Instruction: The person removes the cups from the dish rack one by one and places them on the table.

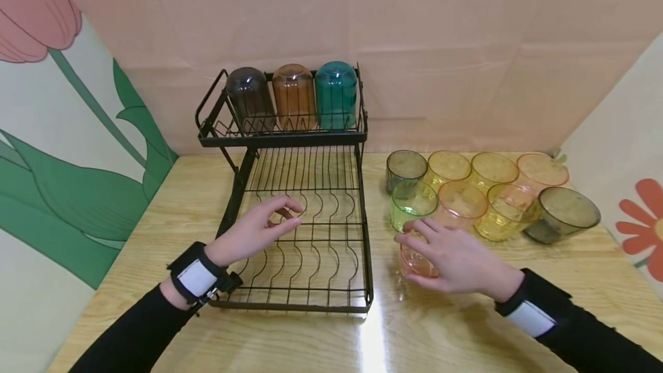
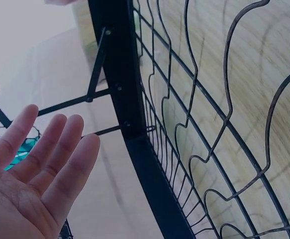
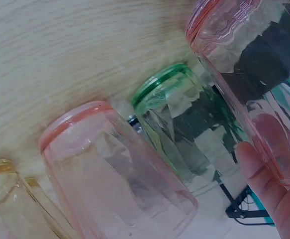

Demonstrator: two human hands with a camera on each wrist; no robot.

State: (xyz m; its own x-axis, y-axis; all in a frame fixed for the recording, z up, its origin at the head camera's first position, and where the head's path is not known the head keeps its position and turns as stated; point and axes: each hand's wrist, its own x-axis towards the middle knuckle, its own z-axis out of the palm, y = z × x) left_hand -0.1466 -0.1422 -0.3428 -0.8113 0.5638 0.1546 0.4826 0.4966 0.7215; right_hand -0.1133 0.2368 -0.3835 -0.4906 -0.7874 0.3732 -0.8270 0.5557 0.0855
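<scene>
My right hand [image 1: 458, 261] grips a clear pink glass [image 1: 416, 262] at the front left of the glasses on the table. In the right wrist view, my fingers [image 3: 261, 172] lie along the wall of that pink glass near its rim. A green glass [image 1: 413, 203] stands just behind it, with another pink glass [image 1: 463, 203] beside the green one. Over the lower tier of the black dish rack [image 1: 365, 229] hovers my left hand [image 1: 254, 228], its fingers loosely bent and holding nothing.
On the rack's upper tier stand a dark grey glass [image 1: 251, 96], an amber glass [image 1: 294, 96] and a teal glass [image 1: 336, 96], all upside down. Several yellow, pink and smoky glasses [image 1: 564, 214] stand upright on the right of the table. A pink backdrop [image 1: 440, 62] rises behind.
</scene>
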